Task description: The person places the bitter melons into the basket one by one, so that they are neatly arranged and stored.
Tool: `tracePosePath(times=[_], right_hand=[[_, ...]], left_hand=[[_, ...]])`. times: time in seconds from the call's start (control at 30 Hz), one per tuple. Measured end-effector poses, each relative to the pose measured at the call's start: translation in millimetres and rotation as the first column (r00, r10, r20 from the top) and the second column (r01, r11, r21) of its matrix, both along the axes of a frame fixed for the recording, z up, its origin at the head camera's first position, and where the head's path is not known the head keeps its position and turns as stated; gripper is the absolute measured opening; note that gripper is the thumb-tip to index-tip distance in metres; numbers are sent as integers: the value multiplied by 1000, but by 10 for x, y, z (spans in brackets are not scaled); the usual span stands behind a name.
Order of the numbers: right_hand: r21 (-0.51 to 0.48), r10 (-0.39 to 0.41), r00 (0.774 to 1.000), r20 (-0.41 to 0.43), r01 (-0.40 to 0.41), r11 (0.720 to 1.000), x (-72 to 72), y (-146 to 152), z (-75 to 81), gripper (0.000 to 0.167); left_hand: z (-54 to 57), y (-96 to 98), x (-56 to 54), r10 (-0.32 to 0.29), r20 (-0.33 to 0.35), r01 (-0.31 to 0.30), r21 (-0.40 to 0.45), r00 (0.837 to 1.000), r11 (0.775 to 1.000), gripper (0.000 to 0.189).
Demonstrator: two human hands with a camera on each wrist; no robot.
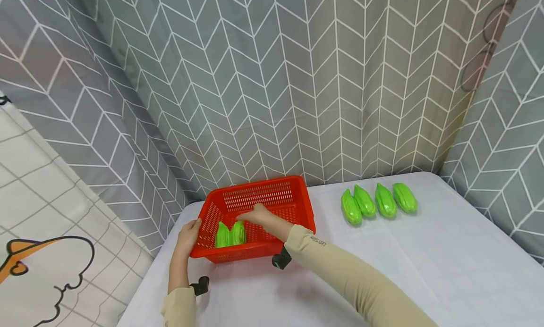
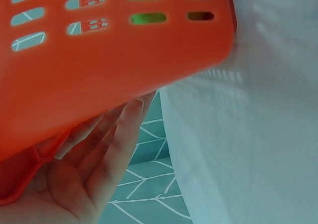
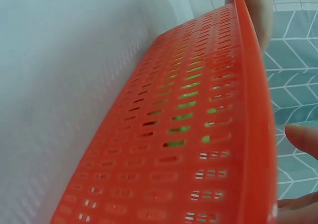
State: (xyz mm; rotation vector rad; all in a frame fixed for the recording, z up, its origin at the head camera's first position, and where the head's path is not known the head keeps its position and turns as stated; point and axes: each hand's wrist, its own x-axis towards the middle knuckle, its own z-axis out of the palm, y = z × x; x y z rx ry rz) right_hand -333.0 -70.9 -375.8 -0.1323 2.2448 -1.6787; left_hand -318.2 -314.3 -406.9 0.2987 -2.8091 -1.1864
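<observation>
A red plastic basket (image 1: 302, 209) with slotted walls stands on the table. My left hand (image 1: 189, 235) holds its left rim; in the left wrist view the fingers (image 2: 107, 157) lie along the outside wall. Inside, at the left end, two green ridged gourds (image 1: 223, 236) lie side by side. Over the basket is my right hand (image 1: 260, 217), close to the right-hand gourd (image 1: 238, 233) of the pair. In the right wrist view its thumb (image 3: 304, 138) stands apart from the other fingers, with no gourd visible between them. The basket wall hides part of that hand there.
Several more green gourds (image 1: 386, 200) lie in a row on the white-covered table (image 1: 374, 256), right of the basket. A grey patterned curtain (image 1: 297, 91) hangs behind the table and along its sides.
</observation>
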Motion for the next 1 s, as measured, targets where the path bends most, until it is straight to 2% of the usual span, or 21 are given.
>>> tracePosePath(times=[0.33,0.63,0.8,1.0], right_hand=[[33,-3,992,-126,7,999,13,116,-9,78],[1,-25,987,-158,26,1000,-46,386,55,79],[-14,-59,978,-198,57,998,-87,581,77,77],[-15,-96,956,-278,96,995,-132,865,133,77]], left_hand=[[-17,8,20,-3,0,3,-2,1000,1000,56],[-20,5,-18,-3,-7,3,-11,1000,1000,57],[-20,10,-17,-4,-15,3,-23,1000,1000,57],[27,28,4,-6,-15,5,-27,1000,1000,57]])
